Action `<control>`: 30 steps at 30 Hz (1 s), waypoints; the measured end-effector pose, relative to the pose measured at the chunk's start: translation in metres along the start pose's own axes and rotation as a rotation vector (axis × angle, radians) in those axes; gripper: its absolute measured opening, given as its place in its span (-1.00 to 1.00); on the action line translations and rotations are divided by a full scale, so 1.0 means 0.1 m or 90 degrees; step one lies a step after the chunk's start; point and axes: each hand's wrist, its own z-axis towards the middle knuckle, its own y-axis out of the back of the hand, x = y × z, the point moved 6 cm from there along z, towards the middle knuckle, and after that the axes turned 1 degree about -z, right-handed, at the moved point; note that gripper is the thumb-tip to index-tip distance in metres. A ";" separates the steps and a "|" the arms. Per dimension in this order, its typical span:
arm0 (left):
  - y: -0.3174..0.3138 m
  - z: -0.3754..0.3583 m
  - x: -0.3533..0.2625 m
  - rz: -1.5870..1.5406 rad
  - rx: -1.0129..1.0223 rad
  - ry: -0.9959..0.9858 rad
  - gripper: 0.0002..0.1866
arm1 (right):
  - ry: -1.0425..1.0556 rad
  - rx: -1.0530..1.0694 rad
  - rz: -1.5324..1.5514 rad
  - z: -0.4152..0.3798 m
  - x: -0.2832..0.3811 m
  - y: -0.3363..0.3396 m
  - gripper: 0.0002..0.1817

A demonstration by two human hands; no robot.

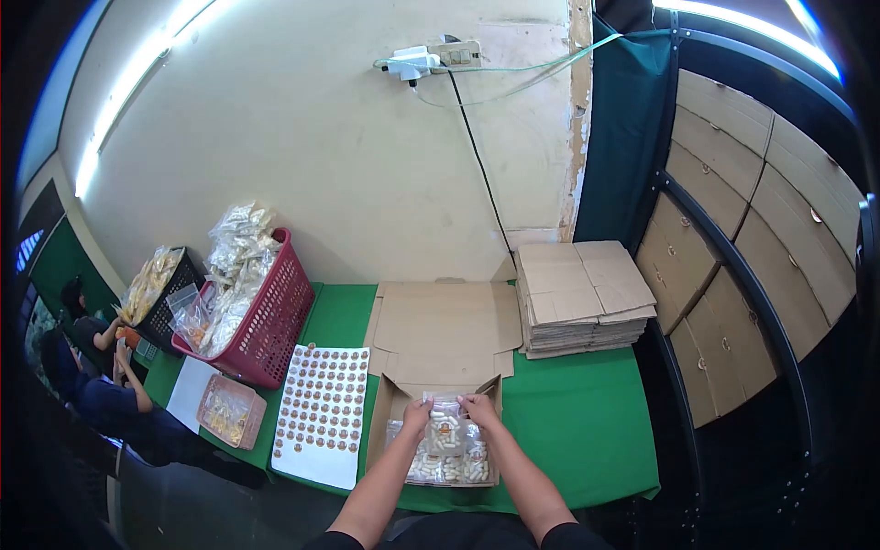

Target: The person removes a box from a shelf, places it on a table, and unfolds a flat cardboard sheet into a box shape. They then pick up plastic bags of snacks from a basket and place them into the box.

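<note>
Between my two hands is a clear plastic bag [446,434] of pale, stubby pieces, with a round orange-brown sticker on its front. My left hand [418,415] pinches its upper left corner, and my right hand [478,410] pinches the upper right. The bag is held over an open cardboard box [378,431], whose lid [449,316] is folded back toward the wall. Inside the box lie several similar filled bags [449,470], partly covered by the held bag and my forearms.
Left of the box is a sticker sheet [321,412]. Beyond it stand a red basket [275,321] of filled bags, a small pink tray [240,440] and a black basket [188,275]. Flattened cartons [587,302] are stacked right on the green table [577,422]. Two people [101,385] stand far left.
</note>
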 end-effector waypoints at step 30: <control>-0.22 0.00 -0.26 -0.009 -0.003 -0.086 -0.84 | 0.159 -0.166 -0.011 -0.11 0.34 -0.03 -0.80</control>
